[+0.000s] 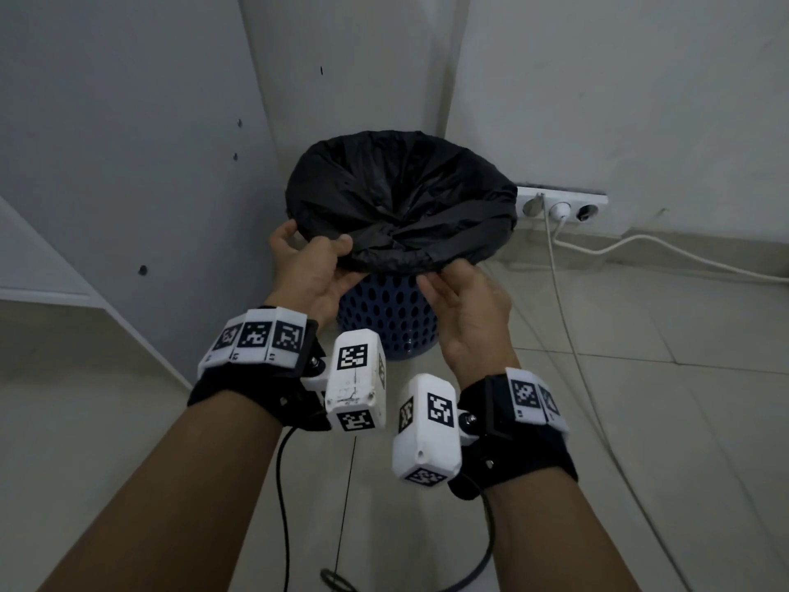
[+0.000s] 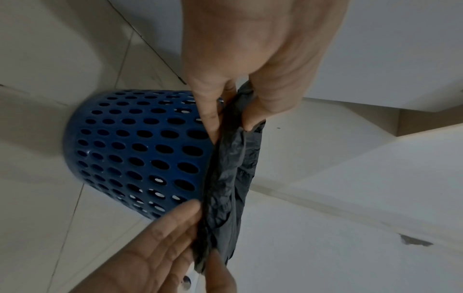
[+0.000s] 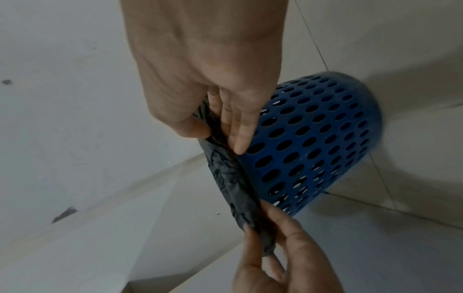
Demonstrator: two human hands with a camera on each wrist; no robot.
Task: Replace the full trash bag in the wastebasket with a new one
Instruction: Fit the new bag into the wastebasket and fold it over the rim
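Both hands work the near edge of the black trash bag (image 1: 401,198) where it folds over the rim of the blue wastebasket (image 1: 388,318). From the head view, the left hand (image 1: 311,267) pinches the fold at about 8 o'clock on the rim, thumb on top of the plastic and fingers curled beneath it. The right hand (image 1: 465,309) grasps the fold at about 5 o'clock, thumb above and fingers under the edge. The left wrist view shows the left hand (image 2: 240,59) with its thumb and fingers (image 2: 208,115) closed on the crumpled black fold (image 2: 230,168), and the right hand (image 2: 160,243) reaching in from 7 o'clock, touching the same edge. The right wrist view shows the right hand (image 3: 205,69) pressing the bag (image 3: 230,178) against the perforated basket wall (image 3: 313,142), with the left hand (image 3: 283,257) pinching the fold lower down.

The wastebasket stands upright on the tiled floor (image 1: 640,356) in a corner, at 12 o'clock from the hands, its long axis vertical and its mouth pointing up. The bag's opening also faces up, spread wide over the rim, its sides sagging inward toward the middle.

At 3 o'clock from the basket, a white socket strip (image 1: 563,202) sits low on the wall, with a white cable (image 1: 568,326) running down across the floor.
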